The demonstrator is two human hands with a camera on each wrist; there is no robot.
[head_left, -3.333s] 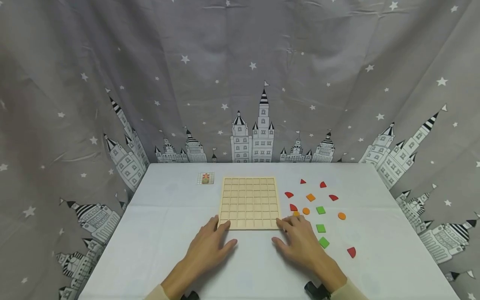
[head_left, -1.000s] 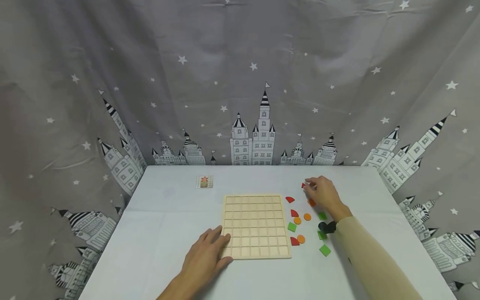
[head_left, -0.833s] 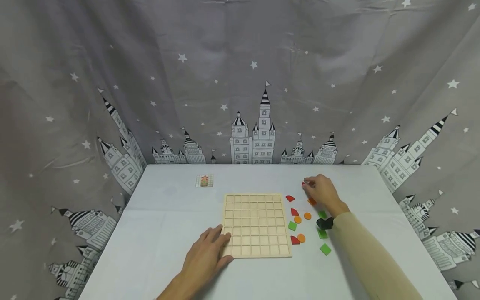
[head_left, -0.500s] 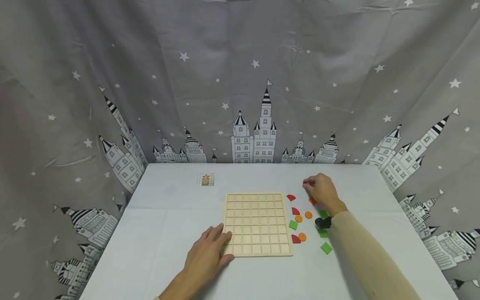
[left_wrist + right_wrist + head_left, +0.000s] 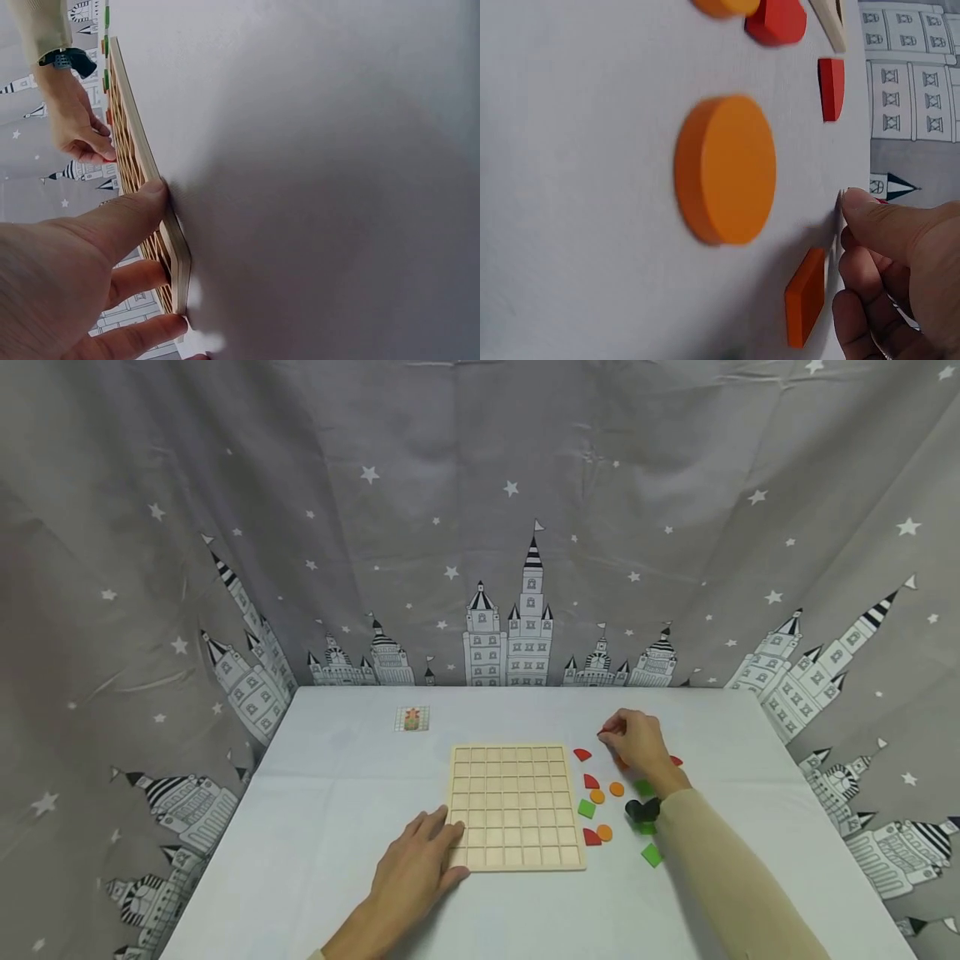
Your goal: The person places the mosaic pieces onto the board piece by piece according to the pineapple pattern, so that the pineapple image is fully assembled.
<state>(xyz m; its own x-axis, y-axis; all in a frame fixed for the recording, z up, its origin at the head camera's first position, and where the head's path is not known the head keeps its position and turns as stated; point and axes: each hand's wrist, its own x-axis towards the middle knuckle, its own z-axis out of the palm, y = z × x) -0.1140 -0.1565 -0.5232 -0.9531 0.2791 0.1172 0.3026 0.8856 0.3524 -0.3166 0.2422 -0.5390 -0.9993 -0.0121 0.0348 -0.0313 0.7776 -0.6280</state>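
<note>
My left hand [image 5: 417, 865] rests at the near left corner of the square wooden grid board [image 5: 517, 808]. In the left wrist view its thumb touches the board's front edge, with the fingers fairly straight across the side. Beyond the board's far right corner, my right hand [image 5: 636, 743] pinches a small red triangle [image 5: 602, 732] between thumb and fingertips, mostly hidden by them. An orange square [image 5: 109, 116] is not clear there, but in the right wrist view an orange square tile [image 5: 805, 300] lies just under the curled fingers, near an orange disc [image 5: 727, 171].
Right of the board lie red quarter-circles [image 5: 582, 755], orange discs [image 5: 617, 789] and green squares [image 5: 587, 808]. A small picture card [image 5: 412, 719] lies at the back left of the white table [image 5: 337, 793]. The right sleeve [image 5: 727, 860] crosses the table's right side.
The board has come nearer to me, with my left hand at its corner. My right hand left the board for the back right, and now lifts the red triangle slightly left.
</note>
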